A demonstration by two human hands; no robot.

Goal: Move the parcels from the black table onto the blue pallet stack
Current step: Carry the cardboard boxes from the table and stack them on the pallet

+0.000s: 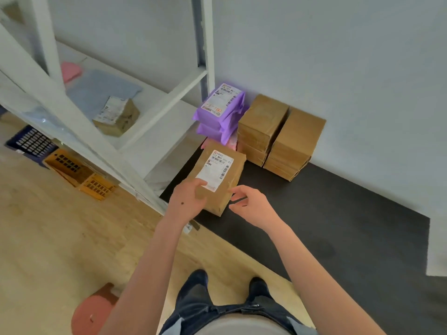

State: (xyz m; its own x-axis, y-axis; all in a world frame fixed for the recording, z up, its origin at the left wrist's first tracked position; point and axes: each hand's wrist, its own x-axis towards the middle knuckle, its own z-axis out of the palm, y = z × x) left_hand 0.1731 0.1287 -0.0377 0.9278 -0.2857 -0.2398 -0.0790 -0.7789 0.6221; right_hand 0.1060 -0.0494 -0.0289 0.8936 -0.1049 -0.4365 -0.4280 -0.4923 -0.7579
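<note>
A brown parcel with a white shipping label (217, 175) is at the left end of the black table (326, 213). My left hand (187, 198) grips its near left corner, thumb on the label. My right hand (246, 204) is at the parcel's near right edge with fingers loosely curled; whether it touches is unclear. Behind stand purple mailer parcels (220, 112) stacked on a pink one, and two stacks of brown boxes (280, 136) against the wall. The blue pallet stack does not show.
A white metal shelf rack (101, 131) stands to the left, holding a small brown parcel (117, 117), a grey bag and a pink item. Blue and orange crates (63, 160) lie on the wooden floor beneath it. A red stool (94, 310) sits near my feet.
</note>
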